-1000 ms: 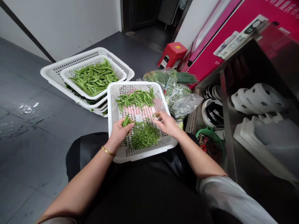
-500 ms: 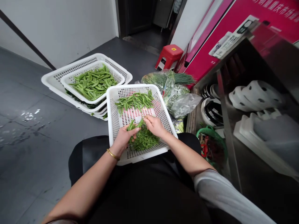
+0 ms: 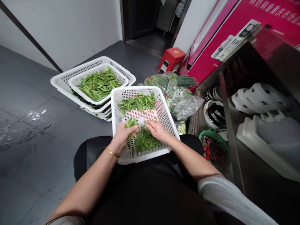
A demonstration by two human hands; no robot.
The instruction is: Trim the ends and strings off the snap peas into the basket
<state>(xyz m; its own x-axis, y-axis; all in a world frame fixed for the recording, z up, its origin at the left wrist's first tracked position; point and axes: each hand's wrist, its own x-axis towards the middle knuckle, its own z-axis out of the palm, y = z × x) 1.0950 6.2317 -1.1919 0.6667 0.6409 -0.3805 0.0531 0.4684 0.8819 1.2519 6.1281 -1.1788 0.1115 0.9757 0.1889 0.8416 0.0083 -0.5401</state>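
Observation:
My left hand point(image 3: 122, 135), with a gold bangle at the wrist, is closed around several green pea pods point(image 3: 131, 123) over a white perforated basket point(image 3: 112, 114). To its right, my right hand point(image 3: 158, 128) has thumb and fingertips pinched together; what they hold, if anything, is too small to make out. Just below both hands lies a heap of thin green trimmings point(image 3: 147, 140) in the near part of the basket. A loose pile of pea pods point(image 3: 138, 102) occupies the far end. The basket rests on my lap.
At left, stacked white baskets point(image 3: 57, 82) hold more, wider green pods point(image 3: 99, 84). Bagged greens point(image 3: 179, 93) lie beyond my basket, near a red stool point(image 3: 173, 55). A metal shelf point(image 3: 228, 125) with white containers and a green basket point(image 3: 212, 131) stand close on the right.
My hands have moved slightly apart. The pod that was stretched between them is no longer at my right fingertips; the pods in my left hand now point more upright.

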